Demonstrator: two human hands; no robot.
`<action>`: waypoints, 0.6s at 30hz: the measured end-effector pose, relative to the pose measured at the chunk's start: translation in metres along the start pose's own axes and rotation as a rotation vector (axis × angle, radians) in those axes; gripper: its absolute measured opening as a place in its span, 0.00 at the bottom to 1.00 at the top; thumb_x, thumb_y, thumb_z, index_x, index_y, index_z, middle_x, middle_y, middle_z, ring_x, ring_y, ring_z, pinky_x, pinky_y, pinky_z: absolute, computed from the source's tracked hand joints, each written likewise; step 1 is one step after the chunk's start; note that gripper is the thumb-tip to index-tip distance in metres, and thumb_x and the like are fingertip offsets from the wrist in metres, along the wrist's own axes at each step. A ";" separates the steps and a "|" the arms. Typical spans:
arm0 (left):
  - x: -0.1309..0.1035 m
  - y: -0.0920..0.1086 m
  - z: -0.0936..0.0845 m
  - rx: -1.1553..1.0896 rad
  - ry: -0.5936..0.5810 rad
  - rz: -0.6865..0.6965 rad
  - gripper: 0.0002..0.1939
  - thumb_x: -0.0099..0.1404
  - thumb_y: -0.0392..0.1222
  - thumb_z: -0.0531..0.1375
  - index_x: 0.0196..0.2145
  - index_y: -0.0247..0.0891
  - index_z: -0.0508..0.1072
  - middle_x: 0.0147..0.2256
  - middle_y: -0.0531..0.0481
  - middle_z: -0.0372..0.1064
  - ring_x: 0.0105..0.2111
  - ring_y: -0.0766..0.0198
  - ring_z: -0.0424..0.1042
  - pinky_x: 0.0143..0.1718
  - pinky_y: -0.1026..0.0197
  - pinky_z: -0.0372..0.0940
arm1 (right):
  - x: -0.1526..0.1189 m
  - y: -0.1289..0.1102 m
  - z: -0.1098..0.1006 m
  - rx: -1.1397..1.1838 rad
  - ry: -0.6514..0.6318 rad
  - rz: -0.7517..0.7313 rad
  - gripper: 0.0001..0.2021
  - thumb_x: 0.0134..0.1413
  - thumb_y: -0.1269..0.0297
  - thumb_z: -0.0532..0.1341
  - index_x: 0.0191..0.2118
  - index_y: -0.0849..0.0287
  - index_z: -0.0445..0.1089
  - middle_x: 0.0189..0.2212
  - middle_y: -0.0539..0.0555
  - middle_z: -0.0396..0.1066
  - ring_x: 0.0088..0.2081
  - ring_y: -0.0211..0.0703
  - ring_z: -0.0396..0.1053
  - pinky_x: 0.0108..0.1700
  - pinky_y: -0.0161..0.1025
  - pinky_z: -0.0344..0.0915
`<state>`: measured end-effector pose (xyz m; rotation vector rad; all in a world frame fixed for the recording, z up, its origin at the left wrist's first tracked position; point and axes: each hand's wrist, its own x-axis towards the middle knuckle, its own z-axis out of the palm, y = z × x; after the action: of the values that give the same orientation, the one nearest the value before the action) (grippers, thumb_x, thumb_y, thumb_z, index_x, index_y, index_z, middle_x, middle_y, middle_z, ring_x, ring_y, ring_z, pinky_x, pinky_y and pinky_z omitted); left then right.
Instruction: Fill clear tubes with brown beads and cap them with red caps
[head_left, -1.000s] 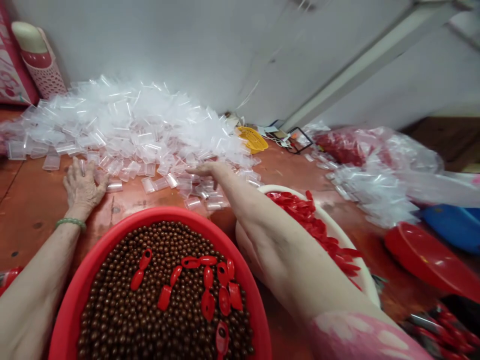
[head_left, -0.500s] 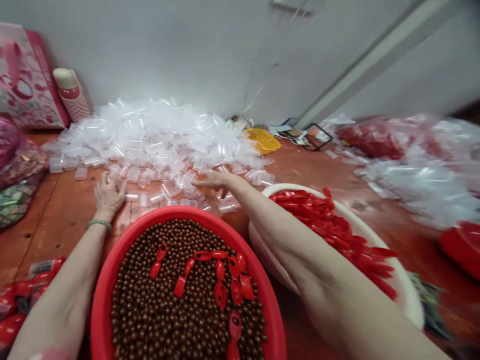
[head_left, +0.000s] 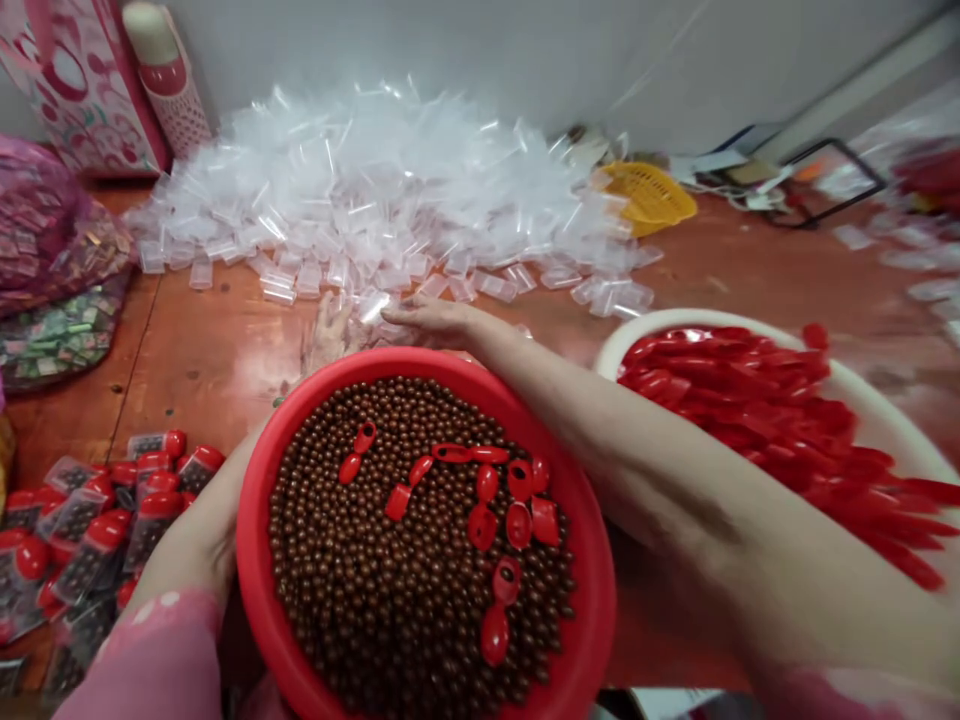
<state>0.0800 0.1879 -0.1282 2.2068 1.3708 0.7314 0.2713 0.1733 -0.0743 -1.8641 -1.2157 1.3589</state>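
Observation:
A red basin point(head_left: 251, 520) full of small brown balls point(head_left: 390, 590) stands at the front, with several red caps point(head_left: 487, 485) lying on the balls. Just beyond its far rim, my left hand point(head_left: 330, 335) and my right hand point(head_left: 431, 318) are close together around some clear plastic containers point(head_left: 371, 305). My left hand is blurred and partly behind the rim, so its fingers are hard to make out. The fingers of my right hand reach left over the containers, stretched out. A large heap of clear containers point(head_left: 390, 190) lies behind both hands.
At the right is a white basin point(head_left: 892, 420) of red caps. Filled containers with red caps point(head_left: 90, 540) lie at the left, below plastic bags point(head_left: 52, 240). A bottle point(head_left: 169, 80), a pink bag point(head_left: 82, 90) and a yellow basket point(head_left: 649, 197) stand farther back.
My left hand has moved right, close to my right hand, and the loose containers near the basin are now gathered between them. The view has shifted left and downward.

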 end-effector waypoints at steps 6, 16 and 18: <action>0.013 0.012 0.001 -0.168 -0.050 0.105 0.41 0.61 0.63 0.53 0.60 0.26 0.62 0.66 0.32 0.47 0.66 0.52 0.50 0.60 0.54 0.53 | 0.013 -0.014 0.012 0.183 -0.175 0.089 0.15 0.63 0.55 0.57 0.49 0.59 0.62 0.30 0.50 0.70 0.24 0.39 0.70 0.30 0.43 0.71; 0.058 0.010 0.002 -0.545 0.004 0.105 0.31 0.55 0.49 0.67 0.55 0.39 0.69 0.60 0.40 0.59 0.64 0.48 0.55 0.59 0.48 0.59 | 0.008 -0.038 0.010 0.385 -0.188 -0.008 0.09 0.64 0.55 0.54 0.43 0.53 0.65 0.27 0.49 0.69 0.23 0.37 0.66 0.26 0.40 0.71; 0.070 0.017 -0.016 -0.525 0.008 0.169 0.32 0.55 0.52 0.67 0.56 0.40 0.68 0.62 0.40 0.57 0.64 0.47 0.53 0.59 0.46 0.59 | 0.000 -0.053 0.004 0.422 -0.157 -0.090 0.09 0.64 0.56 0.55 0.42 0.54 0.65 0.29 0.49 0.69 0.23 0.36 0.65 0.25 0.40 0.71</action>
<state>0.1074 0.2462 -0.0915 1.9047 0.8691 1.0252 0.2490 0.1973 -0.0330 -1.4162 -0.9766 1.5909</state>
